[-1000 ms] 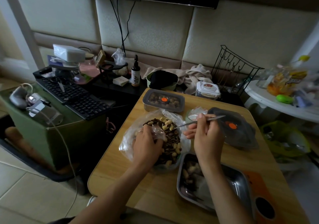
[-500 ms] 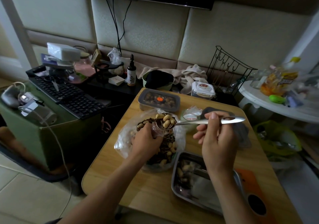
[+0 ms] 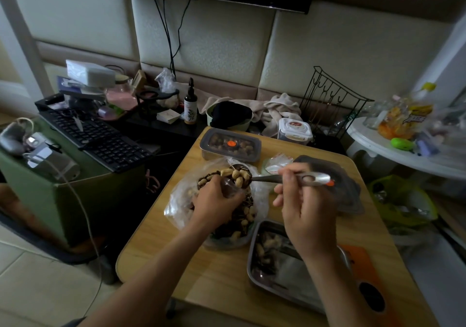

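status: the moving of peanuts [image 3: 237, 174] from the bag [image 3: 180, 200] to the tray [image 3: 298, 285] is judged to be at an early-to-middle stage. the tray, at lower centre-right of the frame, is holding only a small heap in its left end, and most of its floor is showing bare. the bag, at frame centre, is holding a large pile of peanuts mixed with dark bits. many scoops are remaining.

step in hand: one loaded scoop is hanging above the bag, not yet over the tray.

right hand [image 3: 306, 210]: its fingers [image 3: 296, 169] are clenching round the handle of the spoon [image 3: 290, 178], just right of frame centre. the handle is running roughly level, and its free end is sticking out to the right past the fingers. the bowl, heaped with peanuts, is lying clear of the fingers to their left, over the bag's upper rim and just beside the left hand.

left hand [image 3: 214, 203]: it is gripping a fold of the bag's film, apparently holding the mouth open. the pile is lying under and around it.

next move, as a judgement: the spoon is needing to travel down-frame and right, kept level, since heaped nuts are liable to roll onto the table [image 3: 201, 271].

a box [image 3: 230, 145] is standing above the bag, and a lid [image 3: 350, 195] is lying at right.
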`<act>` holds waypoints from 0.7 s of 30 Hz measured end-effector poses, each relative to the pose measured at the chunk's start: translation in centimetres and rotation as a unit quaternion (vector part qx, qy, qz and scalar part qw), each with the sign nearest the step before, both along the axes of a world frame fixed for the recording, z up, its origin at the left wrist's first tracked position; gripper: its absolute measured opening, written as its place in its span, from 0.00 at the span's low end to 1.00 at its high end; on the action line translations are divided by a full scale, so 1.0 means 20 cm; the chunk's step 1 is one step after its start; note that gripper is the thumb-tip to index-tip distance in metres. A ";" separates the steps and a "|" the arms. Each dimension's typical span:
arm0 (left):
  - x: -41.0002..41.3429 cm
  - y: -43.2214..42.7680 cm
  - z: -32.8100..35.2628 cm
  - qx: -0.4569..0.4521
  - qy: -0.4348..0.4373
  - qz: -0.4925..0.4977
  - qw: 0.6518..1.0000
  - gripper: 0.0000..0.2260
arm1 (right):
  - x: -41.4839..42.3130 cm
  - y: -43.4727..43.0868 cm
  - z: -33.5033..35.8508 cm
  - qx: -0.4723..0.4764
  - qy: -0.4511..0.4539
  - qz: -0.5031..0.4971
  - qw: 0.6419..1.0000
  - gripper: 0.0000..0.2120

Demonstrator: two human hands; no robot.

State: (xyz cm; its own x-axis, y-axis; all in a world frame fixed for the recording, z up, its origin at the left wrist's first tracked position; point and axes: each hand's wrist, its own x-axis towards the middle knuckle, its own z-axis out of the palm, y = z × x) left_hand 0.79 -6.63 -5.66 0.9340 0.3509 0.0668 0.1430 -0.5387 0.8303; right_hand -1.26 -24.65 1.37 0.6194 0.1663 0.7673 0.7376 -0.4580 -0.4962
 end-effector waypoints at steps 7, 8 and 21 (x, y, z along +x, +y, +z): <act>0.01 0.01 0.00 -0.026 -0.013 0.007 1.000 0.20 | -0.03 0.05 0.01 -0.051 -0.079 0.009 0.996 0.18; 0.01 0.00 0.01 -0.025 -0.012 0.006 1.000 0.21 | -0.03 0.05 0.01 -0.045 -0.082 0.007 0.996 0.18; 0.01 0.01 0.01 -0.032 -0.026 0.012 0.999 0.18 | -0.03 0.05 0.01 -0.039 -0.114 0.014 0.993 0.17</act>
State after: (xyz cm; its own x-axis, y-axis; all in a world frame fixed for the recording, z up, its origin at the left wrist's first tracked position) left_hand 1.04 -6.37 -5.44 0.9211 0.3785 0.0915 0.1114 -0.4815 0.8694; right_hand -1.85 -23.65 1.49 0.4262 0.2451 0.8708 0.8393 -0.4663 -0.2795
